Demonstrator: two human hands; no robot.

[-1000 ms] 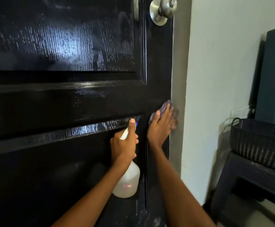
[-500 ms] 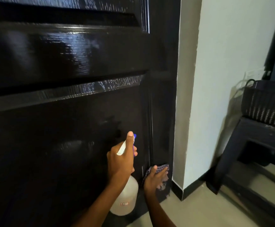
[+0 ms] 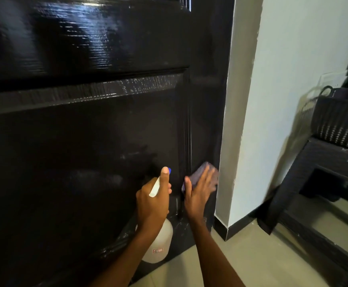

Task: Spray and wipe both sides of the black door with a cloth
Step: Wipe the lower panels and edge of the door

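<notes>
Head camera, close, facing down at door [image 3: 86,141].

Both your forearms reach up from the lower edge of the view, bare, roughly parallel and close together. Your left hand [image 3: 153,200] is curled round the neck of the spray bottle [image 3: 158,243], thumb laid straight along the top of the sprayer head, knuckles toward you, wrist slightly bent. Your right hand [image 3: 199,193] sits just beside it, a little higher, palm flat with fingers straight and spread, pressing the cloth [image 3: 200,172] against the door [image 3: 86,131]. Right fingertips are motion-blurred; the thumb points up along the cloth's left edge.
</notes>
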